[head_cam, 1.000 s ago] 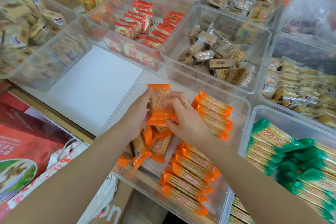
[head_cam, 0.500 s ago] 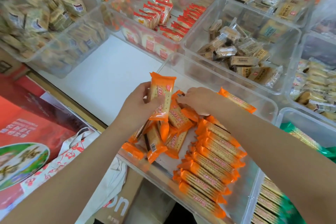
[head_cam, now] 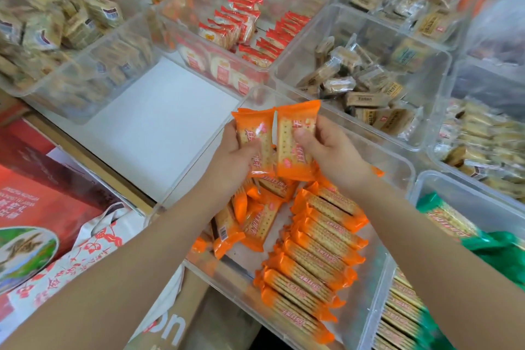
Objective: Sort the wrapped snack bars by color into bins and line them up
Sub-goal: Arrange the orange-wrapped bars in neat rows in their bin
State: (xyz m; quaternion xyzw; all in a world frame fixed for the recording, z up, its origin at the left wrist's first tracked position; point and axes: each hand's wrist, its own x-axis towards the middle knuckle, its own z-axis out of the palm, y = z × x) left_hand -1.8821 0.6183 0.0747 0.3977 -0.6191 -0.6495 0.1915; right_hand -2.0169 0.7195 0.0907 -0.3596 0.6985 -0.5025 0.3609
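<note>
While each hand grips one, glossy rectangular orange bars

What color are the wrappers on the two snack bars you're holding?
Orange, seen in the head view: one bar in each hand.

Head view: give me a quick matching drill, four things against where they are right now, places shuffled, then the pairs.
Things:
1. left hand
2. right hand
3. row of orange bars
4. green bars

Places:
A. lined up in the right part of the near clear bin
B. in the bin at far right
C. holding the right one of two raised orange bars
D. holding the left one of two raised orange bars

Pairs: 1-D, 2-C, 3-A, 4-B
</note>
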